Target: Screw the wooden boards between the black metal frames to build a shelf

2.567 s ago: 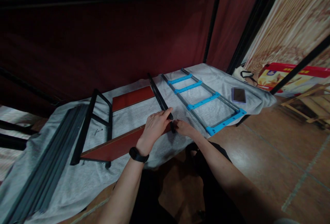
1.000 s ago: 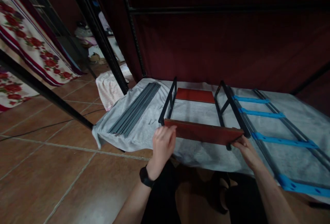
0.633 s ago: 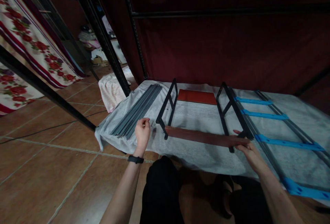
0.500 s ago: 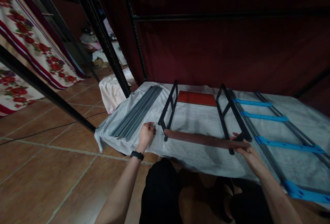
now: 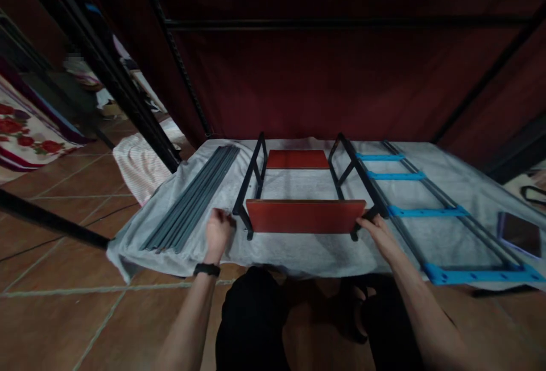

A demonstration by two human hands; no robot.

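A reddish-brown board [image 5: 305, 216] stands on edge at the near side between two black metal side frames [image 5: 370, 184], its broad face towards me. My right hand [image 5: 379, 234] grips the board's lower right corner, close to the right frame's foot. Just left of the left frame [image 5: 247, 186], my left hand [image 5: 218, 233] is closed near its front corner; whatever its fingers hold, if anything, is hidden. Another reddish-brown board [image 5: 297, 159] spans the far side of the frames.
A bundle of grey tubes [image 5: 191, 200] lies on the grey cloth [image 5: 290, 254] at left. On the right is a ladder-like assembly of grey tubes with blue crosspieces [image 5: 429, 211]. Beyond it lies a dark flat device [image 5: 518, 234]. A black post [image 5: 123, 98] rises at back left.
The near board has turned from nearly edge-on to showing its broad face, with my right hand still at its right end. My left fingers have curled in more. The view has swung right.
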